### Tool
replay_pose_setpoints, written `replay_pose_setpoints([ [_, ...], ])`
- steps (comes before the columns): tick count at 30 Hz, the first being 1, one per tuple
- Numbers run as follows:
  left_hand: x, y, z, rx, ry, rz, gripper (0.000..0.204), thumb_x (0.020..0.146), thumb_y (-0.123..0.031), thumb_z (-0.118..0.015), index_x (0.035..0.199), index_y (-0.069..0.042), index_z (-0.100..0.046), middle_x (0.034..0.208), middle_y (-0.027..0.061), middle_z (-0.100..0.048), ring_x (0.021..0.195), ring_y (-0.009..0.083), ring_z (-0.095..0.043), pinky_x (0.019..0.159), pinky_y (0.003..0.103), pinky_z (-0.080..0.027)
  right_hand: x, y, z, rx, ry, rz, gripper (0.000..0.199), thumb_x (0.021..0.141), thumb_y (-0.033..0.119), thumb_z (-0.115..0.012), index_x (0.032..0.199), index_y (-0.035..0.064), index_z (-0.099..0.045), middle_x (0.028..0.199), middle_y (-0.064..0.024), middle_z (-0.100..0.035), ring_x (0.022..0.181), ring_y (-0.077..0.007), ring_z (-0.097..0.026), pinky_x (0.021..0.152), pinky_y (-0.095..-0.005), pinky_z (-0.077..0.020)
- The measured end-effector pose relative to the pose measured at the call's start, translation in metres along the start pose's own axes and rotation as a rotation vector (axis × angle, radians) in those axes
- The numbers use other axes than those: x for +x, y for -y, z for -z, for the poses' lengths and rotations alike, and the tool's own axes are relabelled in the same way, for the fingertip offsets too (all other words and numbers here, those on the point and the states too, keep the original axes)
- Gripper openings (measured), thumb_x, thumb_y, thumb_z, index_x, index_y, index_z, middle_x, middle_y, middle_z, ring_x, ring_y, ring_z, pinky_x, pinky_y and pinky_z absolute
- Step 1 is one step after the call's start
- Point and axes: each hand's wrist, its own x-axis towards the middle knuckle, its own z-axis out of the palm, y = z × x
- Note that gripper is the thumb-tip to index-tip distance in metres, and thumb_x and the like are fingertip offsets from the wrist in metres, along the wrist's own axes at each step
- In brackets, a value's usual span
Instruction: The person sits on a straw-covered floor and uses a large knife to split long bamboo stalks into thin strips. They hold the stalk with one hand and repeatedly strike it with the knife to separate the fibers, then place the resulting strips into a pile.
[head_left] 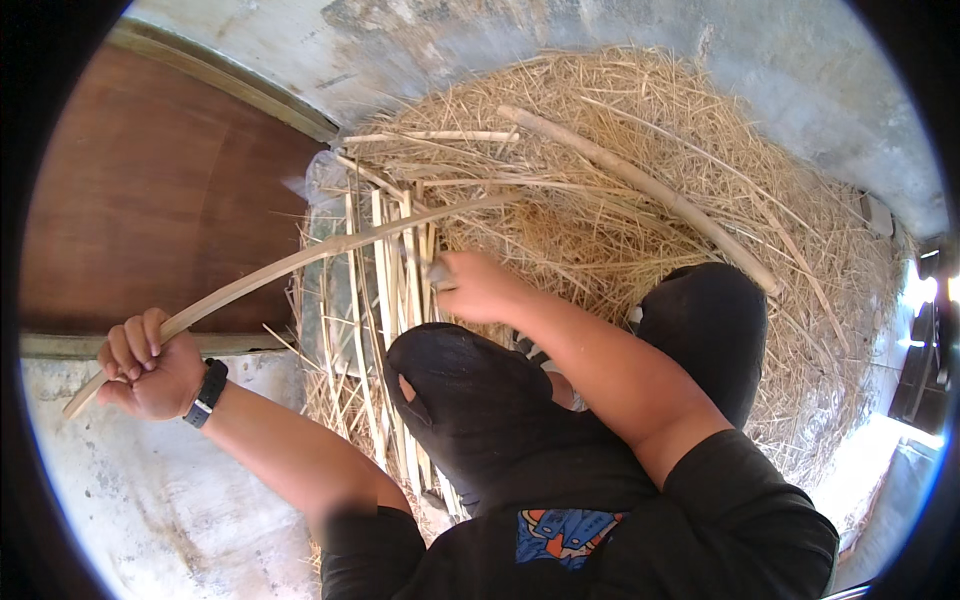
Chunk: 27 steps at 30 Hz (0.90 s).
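Observation:
My left hand [152, 366], with a dark watch on its wrist, is closed round the near end of a long split bamboo strip [270, 272]. The strip slants up to the right, and its far end reaches over the straw. Below that far part, my right hand [482, 287] is closed too. A small grey piece [437, 272] shows at its fingers, too little of it to name. Between my hands, several pale bamboo strips [384, 262] lie side by side, running past my bent left knee.
Dry straw [640, 110] covers the floor ahead and to the right. A thick bamboo pole [640, 182] lies across it. At the left is a brown wooden door [160, 190] in a frame. A pale, stained wall [800, 90] curves round the back.

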Motion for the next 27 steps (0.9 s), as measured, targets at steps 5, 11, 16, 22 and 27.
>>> replay_pose_setpoints([
  [5, 0.0, 0.011, -0.025, 0.158, -0.131, -0.088, 0.049, 0.082, -0.06, -0.065, 0.07, -0.014, -0.049, 0.059, -0.0052, -0.034, 0.053, 0.0102, -0.031, 0.054, 0.026, -0.029, 0.003, -0.082, -0.019, -0.029, -0.261, -0.199, 0.022, 0.08, 0.012, -0.064, 0.099, 0.0001, -0.064, 0.087, -0.019, -0.069, 0.08, -0.0339, -0.068, 0.072, -0.0425, -0.055],
  [11, 0.006, -0.001, -0.009, 0.156, -0.116, -0.05, 0.064, 0.082, -0.075, -0.049, 0.069, -0.013, -0.045, 0.058, -0.0029, -0.032, 0.053, 0.0118, -0.03, 0.054, 0.028, -0.029, -0.002, -0.091, -0.012, 0.266, -0.254, -0.584, 0.036, 0.08, 0.014, -0.066, 0.11, -0.0052, -0.059, 0.091, -0.0227, -0.068, 0.086, -0.0353, -0.068, 0.078, -0.0425, -0.0544],
  [16, 0.009, -0.001, -0.003, 0.227, -0.201, -0.1, 0.062, 0.084, -0.075, -0.047, 0.072, -0.014, -0.047, 0.06, -0.0034, -0.032, 0.053, 0.0114, -0.029, 0.053, 0.027, -0.029, 0.0, -0.001, -0.018, -0.069, -0.078, -0.12, 0.043, 0.077, 0.017, -0.066, 0.115, -0.0023, -0.059, 0.094, -0.0218, -0.068, 0.084, -0.0345, -0.068, 0.075, -0.0418, -0.0543],
  [22, 0.006, 0.008, -0.019, 0.291, -0.29, -0.136, 0.06, 0.086, -0.074, -0.046, 0.075, -0.015, -0.047, 0.059, -0.0037, -0.033, 0.053, 0.0109, -0.029, 0.052, 0.026, -0.029, 0.013, -0.095, -0.021, -0.008, -0.209, -0.271, 0.044, 0.079, 0.015, -0.067, 0.117, -0.0036, -0.057, 0.085, -0.0185, -0.068, 0.068, -0.0284, -0.066, 0.063, -0.0401, -0.0529],
  [27, 0.001, 0.009, -0.014, 0.317, -0.358, -0.172, 0.061, 0.086, -0.075, -0.044, 0.078, -0.015, -0.048, 0.059, -0.0038, -0.034, 0.051, 0.0104, -0.029, 0.05, 0.025, -0.031, 0.008, -0.09, -0.003, 0.413, -0.178, -0.611, 0.03, 0.081, 0.013, -0.065, 0.105, -0.0027, -0.056, 0.072, -0.0133, -0.06, 0.049, -0.0221, -0.056, 0.048, -0.0352, -0.0484],
])
